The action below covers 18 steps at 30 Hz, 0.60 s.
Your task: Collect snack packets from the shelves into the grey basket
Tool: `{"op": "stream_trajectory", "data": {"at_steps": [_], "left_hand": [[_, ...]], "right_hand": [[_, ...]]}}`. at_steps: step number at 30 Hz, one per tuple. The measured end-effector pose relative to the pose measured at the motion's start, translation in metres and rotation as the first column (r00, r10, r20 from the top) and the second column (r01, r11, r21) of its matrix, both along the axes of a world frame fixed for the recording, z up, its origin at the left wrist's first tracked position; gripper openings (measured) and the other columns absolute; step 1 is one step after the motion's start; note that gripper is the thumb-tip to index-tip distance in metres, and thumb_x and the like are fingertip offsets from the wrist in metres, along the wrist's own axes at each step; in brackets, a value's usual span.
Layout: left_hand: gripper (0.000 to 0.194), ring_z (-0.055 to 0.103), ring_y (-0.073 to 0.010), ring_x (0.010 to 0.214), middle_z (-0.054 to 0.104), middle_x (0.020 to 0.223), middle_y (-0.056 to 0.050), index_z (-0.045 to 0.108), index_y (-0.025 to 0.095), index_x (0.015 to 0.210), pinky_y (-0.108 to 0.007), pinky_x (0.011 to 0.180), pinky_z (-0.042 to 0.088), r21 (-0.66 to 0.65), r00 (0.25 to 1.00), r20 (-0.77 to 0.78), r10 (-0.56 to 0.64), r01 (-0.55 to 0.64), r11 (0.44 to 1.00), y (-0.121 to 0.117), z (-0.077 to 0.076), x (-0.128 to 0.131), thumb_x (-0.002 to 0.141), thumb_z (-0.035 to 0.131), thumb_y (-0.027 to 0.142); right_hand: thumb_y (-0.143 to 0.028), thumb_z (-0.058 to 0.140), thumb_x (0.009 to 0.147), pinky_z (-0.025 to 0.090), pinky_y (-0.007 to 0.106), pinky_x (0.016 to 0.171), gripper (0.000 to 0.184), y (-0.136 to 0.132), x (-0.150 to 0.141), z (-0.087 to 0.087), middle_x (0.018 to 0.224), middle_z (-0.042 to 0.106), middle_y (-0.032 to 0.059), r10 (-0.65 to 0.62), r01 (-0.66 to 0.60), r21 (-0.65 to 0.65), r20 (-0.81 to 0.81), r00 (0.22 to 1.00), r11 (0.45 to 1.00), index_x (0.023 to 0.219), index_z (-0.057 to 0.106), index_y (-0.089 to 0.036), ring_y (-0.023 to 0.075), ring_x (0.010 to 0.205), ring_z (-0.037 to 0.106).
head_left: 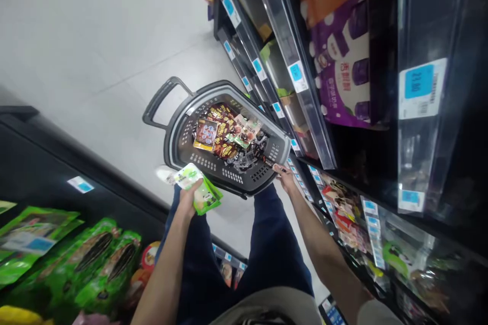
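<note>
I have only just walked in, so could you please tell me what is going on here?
A person's left hand holds green-and-white packets by the near side of a dark basket, while the right hand grips the basket's edge. Other packets lie inside the basket, and shelves of packaged goods stand on both sides.

1. Your left forearm (165,264) reaches forward, bare, leaning slightly inward.
2. Your left hand (188,198) is closed in a grip, thumb on top.
3. Your right forearm (318,233) slants inward, also bare.
4. Your right hand (285,177) grips farther forward, well apart from your left.
</note>
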<state>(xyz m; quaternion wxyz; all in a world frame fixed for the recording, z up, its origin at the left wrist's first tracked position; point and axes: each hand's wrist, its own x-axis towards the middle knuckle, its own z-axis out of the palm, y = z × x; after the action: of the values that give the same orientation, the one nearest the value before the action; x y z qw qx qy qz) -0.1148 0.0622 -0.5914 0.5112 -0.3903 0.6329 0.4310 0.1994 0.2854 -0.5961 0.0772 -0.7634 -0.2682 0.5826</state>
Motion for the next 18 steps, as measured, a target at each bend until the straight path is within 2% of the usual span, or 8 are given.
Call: {"op": "stream_trajectory", "data": {"at_steps": [4, 10, 14, 18], "left_hand": [[0.032, 0.075, -0.0194, 0.075, 0.078, 0.095, -0.008, 0.071, 0.012, 0.107, -0.034, 0.079, 0.065, 0.049, 0.993, -0.108, 0.057, -0.052, 0.997, -0.009, 0.001, -0.028, 0.077, 0.080, 0.009], [0.034, 0.075, -0.0201, 0.075, 0.078, 0.099, -0.008, 0.074, 0.012, 0.106, -0.038, 0.082, 0.067, 0.016, 0.979, -0.197, 0.048, -0.045, 0.999, -0.009, -0.001, -0.090, 0.073, 0.082, 0.010], [0.037, 0.077, -0.0254, 0.091, 0.078, 0.113, -0.012, 0.074, 0.012, 0.107, -0.043, 0.088, 0.067, -0.024, 0.962, -0.271, 0.014, -0.022, 0.999, -0.005, -0.001, -0.129, 0.071, 0.083, 0.010], [0.037, 0.074, -0.0313, 0.112, 0.075, 0.126, -0.012, 0.073, 0.014, 0.109, -0.048, 0.094, 0.066, -0.005, 0.940, -0.341, -0.012, 0.011, 1.000, 0.000, -0.002, -0.162, 0.073, 0.082, 0.014]], "right_hand": [[-0.046, 0.097, 0.057, 0.057, 0.033, 0.069, 0.049, -0.022, -0.029, 0.005, 0.086, 0.081, 0.0074, -0.033, 0.033, 0.005, -0.061, 0.998, 0.999, 0.092, 0.077, -0.018, 0.0239, 0.085, 0.075], [-0.045, 0.097, 0.060, 0.063, 0.039, 0.079, 0.046, -0.061, -0.072, 0.009, 0.091, 0.080, 0.0061, -0.043, 0.037, -0.036, -0.176, 0.983, 0.999, 0.092, 0.078, -0.018, 0.0228, 0.090, 0.075], [-0.047, 0.096, 0.062, 0.064, 0.045, 0.085, 0.046, -0.083, -0.091, 0.009, 0.097, 0.079, 0.0075, -0.047, 0.030, -0.078, -0.235, 0.971, 0.997, 0.094, 0.079, -0.017, 0.0247, 0.098, 0.074], [-0.045, 0.095, 0.067, 0.063, 0.048, 0.092, 0.042, -0.095, -0.104, 0.007, 0.101, 0.078, 0.0070, -0.075, 0.033, -0.139, -0.306, 0.949, 0.990, 0.095, 0.078, -0.019, 0.0248, 0.105, 0.072]]}}
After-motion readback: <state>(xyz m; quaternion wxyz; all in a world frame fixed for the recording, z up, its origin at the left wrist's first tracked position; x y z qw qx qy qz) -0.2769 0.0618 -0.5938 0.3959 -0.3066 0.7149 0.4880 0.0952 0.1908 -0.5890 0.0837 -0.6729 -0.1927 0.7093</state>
